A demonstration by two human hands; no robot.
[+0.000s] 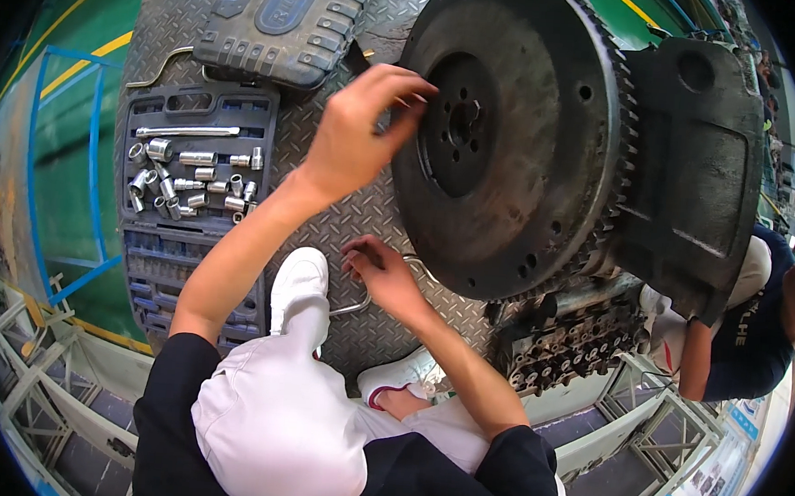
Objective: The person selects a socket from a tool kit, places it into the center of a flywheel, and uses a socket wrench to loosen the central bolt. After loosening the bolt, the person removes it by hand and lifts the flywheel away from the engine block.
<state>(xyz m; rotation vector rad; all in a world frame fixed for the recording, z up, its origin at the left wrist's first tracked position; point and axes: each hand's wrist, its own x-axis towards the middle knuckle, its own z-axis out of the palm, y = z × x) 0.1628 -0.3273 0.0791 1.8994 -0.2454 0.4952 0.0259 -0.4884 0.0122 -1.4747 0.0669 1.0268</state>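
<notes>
And there's the left hand, raised at the toothed dark disc standing ahead to the right, thumb and fingers curled toward each other; whether they pinch anything, I can't tell! Lower down, the right hand hangs loosely bent, fingers apart. Raised lettering marks the case lid; pale letters cross a co-worker's dark shirt.
</notes>
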